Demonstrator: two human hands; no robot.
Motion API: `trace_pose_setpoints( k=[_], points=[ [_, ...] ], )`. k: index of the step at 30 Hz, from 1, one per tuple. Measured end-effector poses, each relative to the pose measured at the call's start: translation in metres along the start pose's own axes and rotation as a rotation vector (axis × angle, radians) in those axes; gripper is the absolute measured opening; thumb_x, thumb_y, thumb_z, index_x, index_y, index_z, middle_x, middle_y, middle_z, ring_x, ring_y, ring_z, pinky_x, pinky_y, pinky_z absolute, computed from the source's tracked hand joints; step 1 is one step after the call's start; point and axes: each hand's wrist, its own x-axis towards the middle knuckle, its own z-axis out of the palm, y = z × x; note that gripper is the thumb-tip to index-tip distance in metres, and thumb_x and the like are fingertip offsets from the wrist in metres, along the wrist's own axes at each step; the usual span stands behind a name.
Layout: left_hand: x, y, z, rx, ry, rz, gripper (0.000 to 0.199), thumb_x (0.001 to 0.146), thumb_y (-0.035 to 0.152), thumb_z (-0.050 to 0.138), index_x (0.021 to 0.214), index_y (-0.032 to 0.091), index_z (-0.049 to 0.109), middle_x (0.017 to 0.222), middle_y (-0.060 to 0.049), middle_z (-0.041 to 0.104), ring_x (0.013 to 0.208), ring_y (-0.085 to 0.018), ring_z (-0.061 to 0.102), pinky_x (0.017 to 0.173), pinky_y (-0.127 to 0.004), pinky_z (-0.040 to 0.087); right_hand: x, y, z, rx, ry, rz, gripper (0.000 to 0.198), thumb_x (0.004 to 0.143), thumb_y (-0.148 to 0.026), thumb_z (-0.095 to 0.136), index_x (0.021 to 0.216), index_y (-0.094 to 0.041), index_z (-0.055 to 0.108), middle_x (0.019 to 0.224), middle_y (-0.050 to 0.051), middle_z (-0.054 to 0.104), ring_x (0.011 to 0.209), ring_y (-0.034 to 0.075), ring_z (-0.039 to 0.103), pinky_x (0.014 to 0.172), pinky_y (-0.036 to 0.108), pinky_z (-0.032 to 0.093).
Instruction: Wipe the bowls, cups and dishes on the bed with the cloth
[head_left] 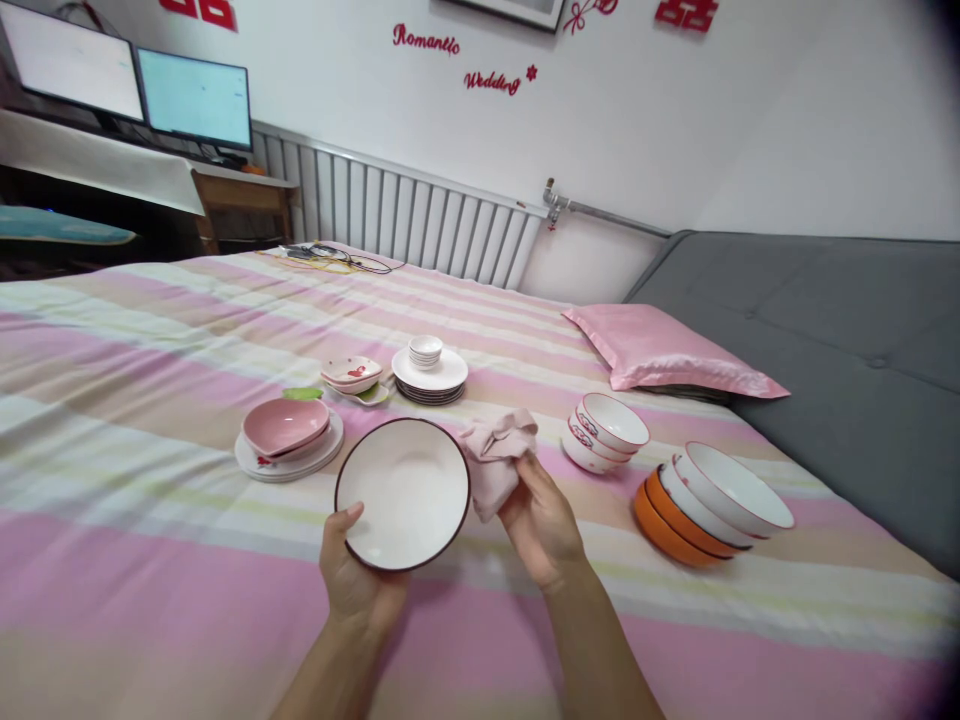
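Note:
My left hand (360, 575) grips a white plate with a dark rim (405, 490), thumb over its edge and the other fingers underneath. The plate is tipped so that its inner face shows. Beside its right edge, my right hand (544, 520) pinches a crumpled pale pink cloth (499, 455). Left of the held plate, a pink bowl (285, 425) rests on a stack of white plates (251, 465). Behind it stand a white plate (450, 370) on a dark-rimmed stack, topped by small white dishes (425, 350), and heart-patterned dishes (351, 370).
On the right of the striped bedspread (225, 610) are stacked small bowls (615, 422) and larger bowls, white (739, 490) over orange (679, 525). A pink pillow (667, 345) lies by the grey headboard (825, 310). Cables (337, 258) lie near the radiator (405, 200).

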Motion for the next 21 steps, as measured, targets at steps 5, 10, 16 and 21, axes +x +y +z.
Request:
trace_pose_setpoints(
  k=[5, 10, 16, 21],
  points=[
    [0.002, 0.0, 0.001, -0.02, -0.018, 0.012, 0.031, 0.064, 0.029, 0.06, 0.094, 0.026, 0.067, 0.09, -0.001, 0.069, 0.091, -0.023, 0.062, 0.07, -0.032, 0.055, 0.002, -0.003, -0.005, -0.009, 0.014, 0.033, 0.038, 0.08, -0.046, 0.057, 0.112, -0.027, 0.062, 0.121, 0.003, 0.061, 0.108, 0.021, 0.057, 0.088, 0.036, 0.047],
    [0.004, 0.001, -0.002, -0.052, -0.081, -0.025, 0.035, 0.065, 0.03, 0.06, 0.099, 0.026, 0.065, 0.097, -0.003, 0.068, 0.096, -0.027, 0.061, 0.079, -0.043, 0.054, 0.004, -0.002, -0.009, -0.063, 0.031, 0.039, 0.032, 0.073, -0.032, 0.065, 0.103, -0.021, 0.068, 0.12, 0.006, 0.061, 0.109, 0.019, 0.056, 0.095, 0.032, 0.043],
    [0.009, 0.004, -0.006, -0.068, -0.095, -0.031, 0.039, 0.065, 0.03, 0.06, 0.104, 0.026, 0.062, 0.103, -0.005, 0.066, 0.101, -0.029, 0.059, 0.082, -0.046, 0.053, 0.004, 0.001, -0.011, -0.156, 0.136, -0.098, 0.039, 0.063, -0.016, 0.07, 0.102, -0.02, 0.064, 0.113, 0.005, 0.063, 0.11, 0.018, 0.055, 0.097, 0.032, 0.041],
    [0.01, 0.006, -0.006, -0.092, -0.124, -0.023, 0.045, 0.066, 0.03, 0.06, 0.111, 0.027, 0.059, 0.106, -0.006, 0.066, 0.102, -0.031, 0.06, 0.081, -0.048, 0.053, 0.007, -0.002, -0.012, -0.093, 0.29, -0.292, 0.047, 0.061, -0.014, 0.071, 0.106, -0.022, 0.058, 0.122, 0.004, 0.056, 0.117, 0.017, 0.05, 0.099, 0.031, 0.04]
  ],
)
